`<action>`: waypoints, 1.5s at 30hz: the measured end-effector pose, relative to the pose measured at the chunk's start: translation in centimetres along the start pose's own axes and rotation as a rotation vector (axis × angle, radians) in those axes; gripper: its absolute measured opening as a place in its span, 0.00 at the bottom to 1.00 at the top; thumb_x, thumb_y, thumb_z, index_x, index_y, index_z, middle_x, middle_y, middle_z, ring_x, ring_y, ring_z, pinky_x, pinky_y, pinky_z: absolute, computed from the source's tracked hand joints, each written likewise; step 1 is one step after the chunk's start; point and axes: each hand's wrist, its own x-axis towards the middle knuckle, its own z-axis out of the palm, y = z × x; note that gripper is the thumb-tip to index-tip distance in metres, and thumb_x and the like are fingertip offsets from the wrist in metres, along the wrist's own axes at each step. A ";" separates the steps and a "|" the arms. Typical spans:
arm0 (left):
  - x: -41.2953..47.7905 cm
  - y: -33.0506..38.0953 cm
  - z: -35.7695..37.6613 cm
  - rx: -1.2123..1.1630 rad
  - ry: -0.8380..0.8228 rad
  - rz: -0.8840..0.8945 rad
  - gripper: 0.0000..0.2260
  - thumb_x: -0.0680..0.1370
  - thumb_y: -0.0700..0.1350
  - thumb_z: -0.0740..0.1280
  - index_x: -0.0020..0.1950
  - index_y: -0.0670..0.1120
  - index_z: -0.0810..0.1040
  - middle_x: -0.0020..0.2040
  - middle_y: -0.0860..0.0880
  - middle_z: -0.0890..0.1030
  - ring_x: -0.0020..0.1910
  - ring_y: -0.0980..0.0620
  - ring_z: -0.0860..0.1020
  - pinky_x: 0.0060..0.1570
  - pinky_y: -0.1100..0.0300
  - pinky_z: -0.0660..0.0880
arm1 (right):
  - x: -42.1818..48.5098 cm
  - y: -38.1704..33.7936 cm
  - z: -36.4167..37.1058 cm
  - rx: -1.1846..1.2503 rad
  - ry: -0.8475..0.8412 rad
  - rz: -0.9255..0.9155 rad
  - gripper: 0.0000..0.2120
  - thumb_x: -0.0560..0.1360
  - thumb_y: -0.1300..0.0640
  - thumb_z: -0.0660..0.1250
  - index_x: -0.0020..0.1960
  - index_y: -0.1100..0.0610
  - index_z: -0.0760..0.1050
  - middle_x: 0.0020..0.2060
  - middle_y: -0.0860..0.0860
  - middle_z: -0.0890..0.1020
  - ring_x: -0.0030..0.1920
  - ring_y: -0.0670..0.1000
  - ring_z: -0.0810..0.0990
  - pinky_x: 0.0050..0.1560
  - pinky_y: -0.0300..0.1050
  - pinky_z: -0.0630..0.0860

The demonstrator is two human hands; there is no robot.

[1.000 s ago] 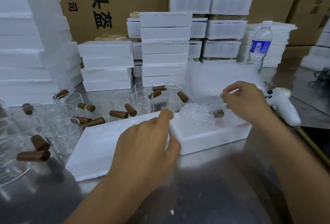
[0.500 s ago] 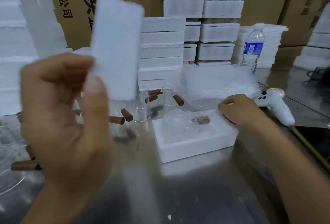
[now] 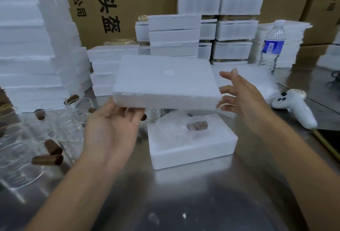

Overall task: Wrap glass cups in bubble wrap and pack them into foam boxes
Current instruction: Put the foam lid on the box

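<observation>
My left hand [image 3: 110, 131] is palm up and holds a white foam lid [image 3: 165, 80] from beneath at its near left corner. The lid hovers flat above an open foam box [image 3: 193, 149] on the steel table. Inside the box lies a bubble-wrapped glass cup [image 3: 182, 129], its brown handle showing through the wrap. My right hand [image 3: 241, 98] is open with spread fingers, the fingertips at the lid's right edge. Several bare glass cups with brown handles [image 3: 36, 138] crowd the table on the left.
Stacks of foam boxes stand at the left [image 3: 27, 46] and behind the lid [image 3: 173, 35], with cardboard cartons [image 3: 110, 0] behind them. A bubble wrap sheet [image 3: 257, 80], a water bottle [image 3: 271, 46] and a white controller [image 3: 294, 107] lie to the right.
My left hand picked the lid off the table, raised it upright, then brought it down flat over the box. My right hand left the box and rose to the lid's right edge.
</observation>
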 end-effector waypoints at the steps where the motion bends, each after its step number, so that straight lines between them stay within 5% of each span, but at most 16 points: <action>1: -0.3 -0.5 0.1 0.039 -0.018 -0.021 0.14 0.68 0.36 0.63 0.53 0.40 0.79 0.55 0.45 0.83 0.56 0.46 0.81 0.59 0.48 0.75 | 0.0 0.1 0.0 0.016 -0.021 0.017 0.21 0.68 0.32 0.58 0.54 0.43 0.74 0.39 0.47 0.84 0.37 0.48 0.81 0.41 0.42 0.76; 6: -1.1 -1.7 0.1 0.378 -0.046 -0.055 0.15 0.77 0.38 0.58 0.62 0.41 0.74 0.54 0.46 0.83 0.54 0.49 0.81 0.53 0.54 0.79 | -0.1 0.4 -0.3 0.077 -0.037 0.114 0.11 0.77 0.45 0.62 0.49 0.51 0.78 0.44 0.48 0.84 0.42 0.48 0.83 0.42 0.45 0.77; 10: -0.3 -1.4 -0.2 0.675 0.083 0.120 0.12 0.81 0.45 0.57 0.56 0.46 0.79 0.48 0.50 0.83 0.47 0.54 0.81 0.44 0.61 0.79 | -0.2 0.5 -0.4 0.135 -0.030 0.209 0.10 0.76 0.47 0.63 0.45 0.52 0.78 0.31 0.46 0.83 0.30 0.45 0.81 0.26 0.35 0.74; 12: 0.0 -1.1 -0.4 0.670 0.152 0.155 0.10 0.80 0.50 0.59 0.54 0.49 0.79 0.49 0.51 0.81 0.50 0.55 0.80 0.50 0.61 0.78 | -0.2 0.6 -0.5 0.136 -0.031 0.226 0.09 0.76 0.48 0.64 0.43 0.52 0.78 0.28 0.46 0.82 0.27 0.44 0.80 0.24 0.33 0.72; 15: -0.1 -1.6 -0.8 0.695 0.137 0.094 0.09 0.77 0.54 0.65 0.54 0.54 0.81 0.55 0.52 0.82 0.57 0.52 0.79 0.63 0.47 0.72 | -0.2 0.9 -0.5 0.050 -0.080 0.243 0.10 0.74 0.47 0.66 0.42 0.52 0.80 0.32 0.48 0.84 0.31 0.46 0.82 0.29 0.36 0.76; 18: -0.4 -2.7 -1.1 0.711 0.070 0.015 0.07 0.73 0.50 0.70 0.50 0.54 0.81 0.53 0.49 0.83 0.56 0.46 0.80 0.62 0.41 0.72 | -0.1 1.1 -0.6 0.005 -0.090 0.255 0.13 0.73 0.46 0.67 0.34 0.50 0.84 0.34 0.48 0.85 0.33 0.45 0.83 0.30 0.35 0.77; 21: -0.2 -3.3 -1.4 0.726 0.057 0.005 0.09 0.76 0.48 0.68 0.55 0.50 0.79 0.52 0.48 0.84 0.55 0.46 0.81 0.61 0.42 0.73 | -0.1 1.1 -0.9 -0.015 -0.091 0.255 0.12 0.72 0.45 0.68 0.32 0.45 0.83 0.35 0.47 0.85 0.33 0.44 0.83 0.29 0.34 0.76; 25: -0.1 -3.2 -1.4 0.706 0.107 0.019 0.20 0.68 0.57 0.70 0.56 0.51 0.78 0.55 0.48 0.83 0.57 0.47 0.80 0.64 0.44 0.72 | 0.1 1.5 -1.2 -0.016 -0.109 0.293 0.12 0.71 0.44 0.68 0.36 0.50 0.84 0.36 0.47 0.85 0.34 0.45 0.83 0.34 0.38 0.77; 34: 0.5 -3.3 -2.0 0.759 0.083 -0.065 0.10 0.78 0.49 0.65 0.56 0.48 0.80 0.52 0.51 0.84 0.56 0.50 0.81 0.66 0.46 0.70 | 0.1 1.9 -1.6 0.017 -0.114 0.339 0.16 0.70 0.44 0.69 0.49 0.55 0.81 0.42 0.52 0.85 0.40 0.50 0.84 0.43 0.43 0.74; 40: 0.8 -3.5 -2.5 0.774 0.050 -0.138 0.09 0.79 0.45 0.64 0.50 0.44 0.82 0.50 0.47 0.85 0.56 0.46 0.81 0.66 0.46 0.69 | -0.1 2.3 -1.5 0.042 -0.108 0.417 0.10 0.66 0.47 0.72 0.31 0.51 0.84 0.33 0.51 0.84 0.31 0.47 0.82 0.30 0.39 0.74; 45: 1.0 -2.8 -2.7 0.763 0.032 -0.173 0.05 0.77 0.42 0.67 0.51 0.49 0.80 0.49 0.49 0.85 0.52 0.51 0.82 0.65 0.50 0.71 | -0.4 2.6 -1.9 0.081 -0.232 0.369 0.16 0.58 0.45 0.74 0.40 0.55 0.85 0.41 0.54 0.86 0.38 0.49 0.85 0.32 0.37 0.77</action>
